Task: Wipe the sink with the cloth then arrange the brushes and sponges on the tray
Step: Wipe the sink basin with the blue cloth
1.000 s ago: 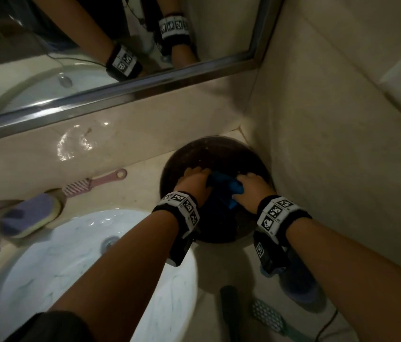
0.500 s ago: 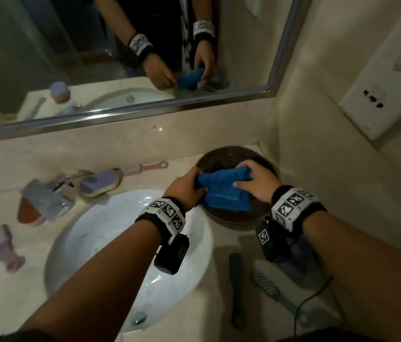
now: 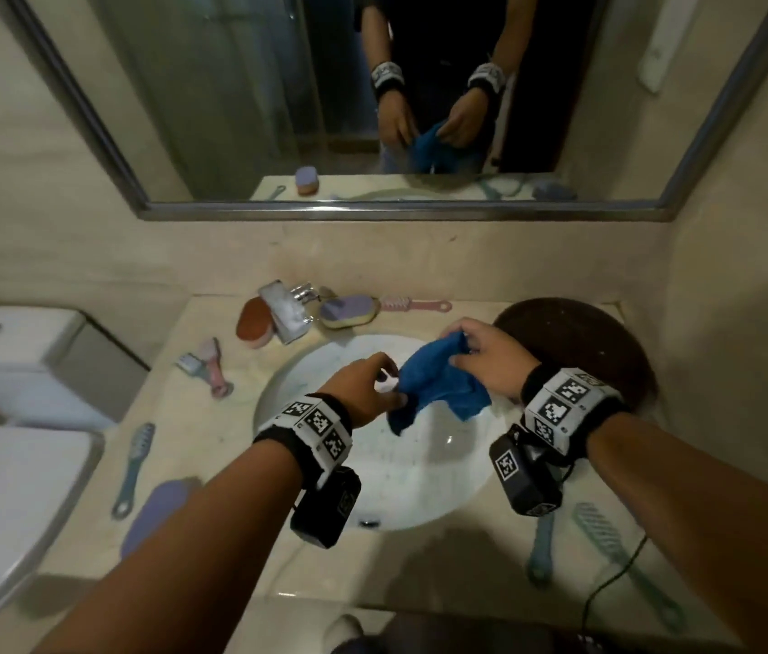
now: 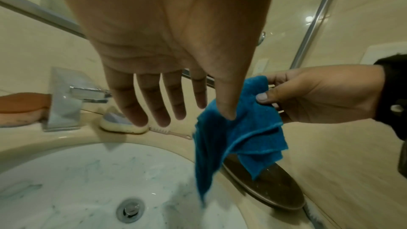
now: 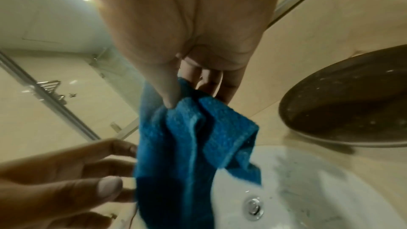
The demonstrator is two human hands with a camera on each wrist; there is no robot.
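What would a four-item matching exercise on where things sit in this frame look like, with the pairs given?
Things:
1. blue cloth
2. round brown tray
3. orange sponge
4. purple sponge

Places:
A. just left of the tap
B. held over the sink
C. right rear corner of the counter
D. beside the pink brush, behind the sink

Pairs: 1-B, 2-C, 3-A, 4-D

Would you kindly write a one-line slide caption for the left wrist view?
Right hand pinches a blue cloth above the white sink; left hand open beside it.
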